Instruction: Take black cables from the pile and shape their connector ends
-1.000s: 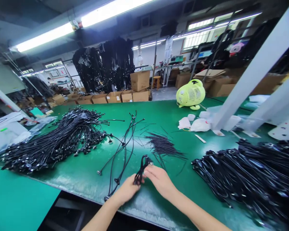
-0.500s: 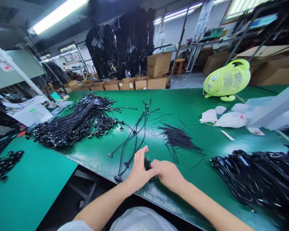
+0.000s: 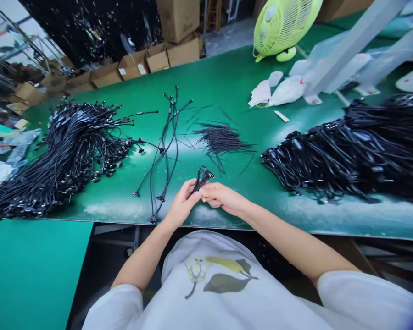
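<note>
We note the left hand [image 3: 183, 204] and right hand [image 3: 223, 198] close together above the near edge of the green bench [image 3: 223, 85], both curled and pinching a short black cable [image 3: 202, 178]. Its looped end and small connector stand clear above the fingertips; the gripped part is hidden by the fingers. Just left of the hands lie several loose black cables [image 3: 163, 151]. Farther left is a large cable heap [image 3: 69, 156], and to the right a second heap [image 3: 333, 156], its far end cut off by the frame. Ahead lies a tuft of thin black strands [image 3: 220, 140]. A lime-green fan [image 3: 282, 27], also cut off, shows no readable brand. White labels on the cardboard boxes [image 3: 134, 64] are too small to read. Our white shirt [image 3: 220, 279] bears a printed pear, without lettering.
</note>
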The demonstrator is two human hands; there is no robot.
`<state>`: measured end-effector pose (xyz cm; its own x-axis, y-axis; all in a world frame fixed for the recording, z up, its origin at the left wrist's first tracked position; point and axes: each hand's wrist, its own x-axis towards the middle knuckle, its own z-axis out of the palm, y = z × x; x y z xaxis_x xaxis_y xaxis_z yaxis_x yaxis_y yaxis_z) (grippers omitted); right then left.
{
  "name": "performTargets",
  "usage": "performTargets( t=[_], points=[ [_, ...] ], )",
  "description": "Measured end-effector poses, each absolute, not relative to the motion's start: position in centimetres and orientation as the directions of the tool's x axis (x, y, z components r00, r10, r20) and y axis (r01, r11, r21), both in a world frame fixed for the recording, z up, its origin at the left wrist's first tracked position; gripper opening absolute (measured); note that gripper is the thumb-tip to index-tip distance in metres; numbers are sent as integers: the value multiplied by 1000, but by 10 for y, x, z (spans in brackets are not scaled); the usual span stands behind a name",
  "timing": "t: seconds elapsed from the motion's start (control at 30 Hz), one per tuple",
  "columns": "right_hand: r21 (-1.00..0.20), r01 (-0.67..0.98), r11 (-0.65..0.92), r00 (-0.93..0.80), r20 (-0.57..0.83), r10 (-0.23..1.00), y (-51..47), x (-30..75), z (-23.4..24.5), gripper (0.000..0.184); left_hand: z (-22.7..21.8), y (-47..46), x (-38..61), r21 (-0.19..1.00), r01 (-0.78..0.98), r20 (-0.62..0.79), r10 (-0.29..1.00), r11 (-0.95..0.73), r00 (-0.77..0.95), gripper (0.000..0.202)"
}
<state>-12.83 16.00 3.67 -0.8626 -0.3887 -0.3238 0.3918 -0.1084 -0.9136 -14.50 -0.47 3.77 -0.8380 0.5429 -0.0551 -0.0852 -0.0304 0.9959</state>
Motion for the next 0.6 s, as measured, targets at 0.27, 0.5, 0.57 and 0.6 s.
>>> performTargets(
  t=[0.27,0.5,0.57,0.6],
  points=[
    [-871,-279,404,-942,330,61,184,-131,43,50,35,10,-141,946,-325,-261,559,-15,-787,56],
    [-871,-276,407,-937,337,87,182,-132,47,27,42,19,-134,849,-529,-373,721,10,-584,45],
    [-954,-192,229,-953,237,190,178,-131,46,30,45,20,-128,777,-629,-414,759,7,-503,45],
    [-978,-167,129,-955,193,225,177,-131,45,33,45,22,-123,740,-672,-428,772,1,-471,46]
  ],
)
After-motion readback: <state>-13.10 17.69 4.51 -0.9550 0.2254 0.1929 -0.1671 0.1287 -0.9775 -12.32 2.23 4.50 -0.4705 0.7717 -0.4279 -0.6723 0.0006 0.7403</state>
